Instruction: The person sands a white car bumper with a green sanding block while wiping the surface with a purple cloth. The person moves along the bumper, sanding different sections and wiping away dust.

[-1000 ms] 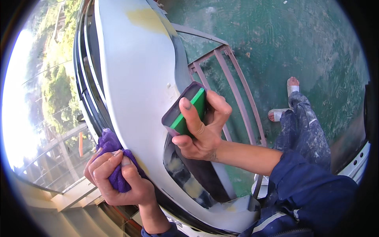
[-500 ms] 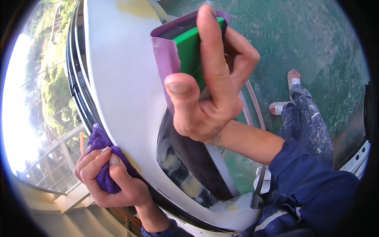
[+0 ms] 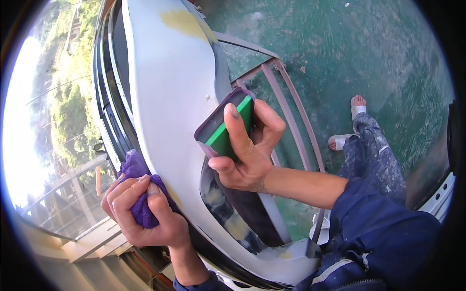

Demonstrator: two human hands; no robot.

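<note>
My left hand [image 3: 150, 213] is closed around a bunched purple cloth [image 3: 133, 167], beside the edge of a pale grey-white car body panel [image 3: 170, 97]. In my right hand [image 3: 252, 160] is a sanding block [image 3: 228, 128], green and dark grey, with purple sandpaper wrapped around its sides. The block sits over the middle of the panel, tilted, with its green face toward my palm. Thumb and forefinger are stretched out along it. Whether the sandpaper touches the panel cannot be made out. A yellowish patch [image 3: 182, 24] marks the panel's far end.
Nearer to me, the panel has a dark recess [image 3: 221, 208] with mottled patches. A pinkish metal frame stand [image 3: 291, 111] stands right of the panel on the green floor [image 3: 364, 53]. Legs in dusty trousers [image 3: 374, 160], with white sandals, are at the right. Beige steps [image 3: 87, 262] lie lower left.
My right hand has lowered the sanding block away from the camera toward the panel. My left hand, still holding the cloth, appears slightly farther right. The view has shifted a little.
</note>
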